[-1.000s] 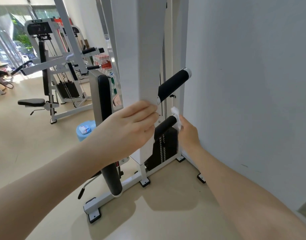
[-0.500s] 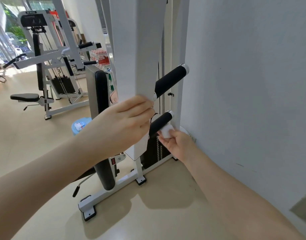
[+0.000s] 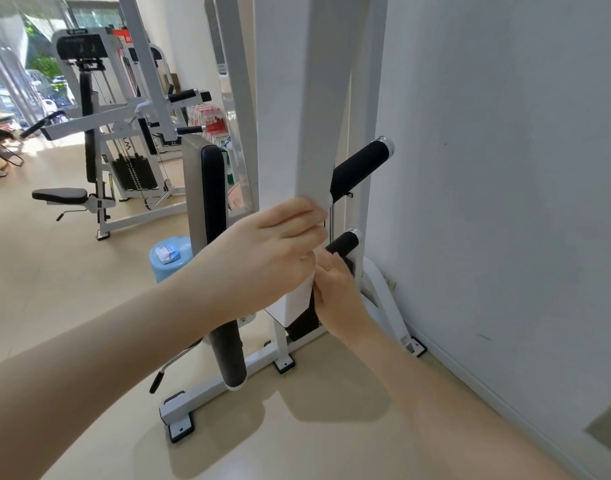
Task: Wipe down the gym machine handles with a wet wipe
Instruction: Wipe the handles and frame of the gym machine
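Handles: lower black grip (image 3: 342, 244) clenched by right hand (image 3: 335, 289); left hand (image 3: 262, 258) grasping white arm (image 3: 297, 133); upper grip (image 3: 361, 168) at 1 o'clock.

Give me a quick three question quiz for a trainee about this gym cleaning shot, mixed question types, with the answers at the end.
1. True or false: the right hand is at the lower handle, not the upper handle.
2. Multiple choice: the left hand rests on A) the white post, B) the blue stool, C) the wall.
3. Fill in: the small box sits on top of the ____.

Key: 1 true; 2 A; 3 blue stool.
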Available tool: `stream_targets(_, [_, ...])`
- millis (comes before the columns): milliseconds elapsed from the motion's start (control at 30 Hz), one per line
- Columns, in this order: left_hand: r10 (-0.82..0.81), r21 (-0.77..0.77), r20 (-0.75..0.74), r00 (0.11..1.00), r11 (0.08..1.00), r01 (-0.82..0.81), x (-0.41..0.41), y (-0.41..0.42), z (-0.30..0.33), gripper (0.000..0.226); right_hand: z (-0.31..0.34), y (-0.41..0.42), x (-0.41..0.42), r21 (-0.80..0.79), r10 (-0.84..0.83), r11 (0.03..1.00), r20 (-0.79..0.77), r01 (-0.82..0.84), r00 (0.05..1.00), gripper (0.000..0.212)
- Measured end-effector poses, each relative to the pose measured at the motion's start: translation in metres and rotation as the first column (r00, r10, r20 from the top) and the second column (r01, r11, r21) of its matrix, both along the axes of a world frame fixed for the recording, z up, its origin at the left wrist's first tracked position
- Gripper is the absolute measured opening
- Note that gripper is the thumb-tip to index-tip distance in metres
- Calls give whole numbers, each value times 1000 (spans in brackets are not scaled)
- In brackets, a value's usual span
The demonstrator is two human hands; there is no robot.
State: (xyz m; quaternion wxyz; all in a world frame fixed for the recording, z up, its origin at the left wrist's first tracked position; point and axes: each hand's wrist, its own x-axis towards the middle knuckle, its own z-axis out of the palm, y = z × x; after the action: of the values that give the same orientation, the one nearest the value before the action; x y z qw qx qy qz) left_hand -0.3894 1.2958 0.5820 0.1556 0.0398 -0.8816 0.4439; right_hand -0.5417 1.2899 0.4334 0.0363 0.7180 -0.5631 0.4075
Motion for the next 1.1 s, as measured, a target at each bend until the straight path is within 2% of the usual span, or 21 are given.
stream_targets(33, [2,10,-7,1000,1000,-1,0,0,0,30,0,-6,-14,-46,-54,998,-136,48,989,18])
stream_targets(67, [7,18,-15,1000,1000,-7,0,1,0,31,5,-9,-28,-54,-129,991,-177,121,976,22])
stream_targets(133, [18,29,-20,1000,999,-18,-2,5,-1,31,21,-8,-44,-10,-230,973,-122,230,966,25])
stream_targets(167, [16,31,-21,1000,999,-15,-3,6,-2,29,24,-7,-45,-29,-230,973,-99,228,968,26])
stream_targets(233, [11,44,-19,1000,999,-11,-5,8,-5,28,23,-1,-38,-109,-78,992,-155,61,985,27])
stream_targets(300, [15,50,-28,1000,999,-13,-7,12,-4,31,20,4,-44,-83,44,994,-256,-67,966,33])
stream_targets(400, [32,48,2,999,998,-32,-7,16,-1,34,24,3,-74,43,-226,972,-113,232,968,41])
stream_targets(433, [34,47,7,999,998,-34,-6,17,-1,30,22,5,-75,35,-253,965,-119,259,960,40])
stream_targets(533, [36,49,0,999,998,-36,-5,18,-1,36,16,17,-55,16,88,996,-242,-86,966,35])
stream_targets(567, [41,51,-6,999,998,-40,-5,19,0,43,18,16,-55,31,128,992,-277,-125,952,34])
stream_targets(600, [49,52,-5,999,997,-48,-5,20,1,46,20,12,-60,43,78,997,-286,-68,955,34])
stream_targets(667, [63,49,9,998,997,-63,-4,21,1,44,21,7,-71,54,-160,983,-189,173,969,40])
stream_targets(700, [64,46,12,998,997,-64,-5,21,1,42,21,8,-72,94,-262,959,-69,268,963,42])
stream_targets(767, [64,48,18,998,997,-65,-6,21,-1,41,22,11,-65,220,-354,926,232,306,906,43])
stream_targets(833, [60,56,12,998,997,-60,-7,21,0,40,23,11,-61,355,-406,902,505,245,762,41])
stream_targets(867, [57,57,2,998,997,-57,-7,21,0,42,23,10,-61,418,-413,897,681,141,605,38])
stream_targets(900, [56,60,-5,998,997,-56,-7,20,0,46,25,11,-59,438,-394,899,834,-28,385,36])
stream_targets(933, [60,62,-8,998,996,-59,-6,20,0,51,22,13,-55,399,-372,892,915,-212,158,34])
stream_targets(967, [67,60,-4,998,996,-67,-6,19,-1,52,18,16,-46,338,-359,870,933,-358,9,34])
stream_targets(1033, [69,62,7,998,996,-70,-7,18,-3,50,12,26,-25,218,-328,811,938,-542,-114,32])
stream_targets(1100, [61,66,13,998,996,-62,-7,17,-3,46,10,25,-22,128,-312,815,919,-565,-242,32])
